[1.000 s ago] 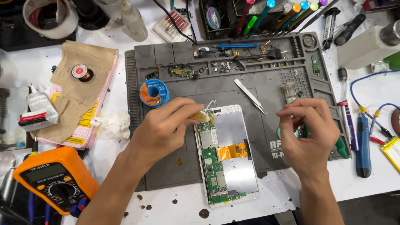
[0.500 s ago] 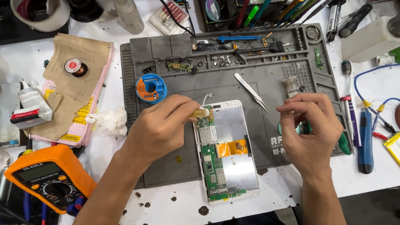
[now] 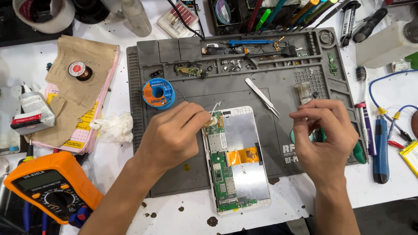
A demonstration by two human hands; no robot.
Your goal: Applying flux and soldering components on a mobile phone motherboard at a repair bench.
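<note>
Both hands' positions unchanged; left grip (image 3: 174, 135) pinching swab (image 3: 212, 122); right grip (image 3: 324, 139) unclear; tweezers (image 3: 262, 97) between.

Hands over an opened tablet (image 3: 237, 159) on a grey repair mat (image 3: 174, 174)

The left hand (image 3: 172, 135) pinches a small pale piece at the tablet's top corner; the right hand (image 3: 324, 135) hovers curled beside tweezers (image 3: 262, 97).

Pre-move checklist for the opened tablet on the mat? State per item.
1. Left hand at the top corner of the opened tablet, pinching a small pale piece: ok.
2. Right hand off the board, fingers closed; what it holds: cannot tell.
3. Tablet lies flat, partly on the grey mat, lower end overhanging onto the table: not ok.
4. Tweezers free on the mat, within reach: ok.
5. Orange flex cable seated: cannot tell.
</note>
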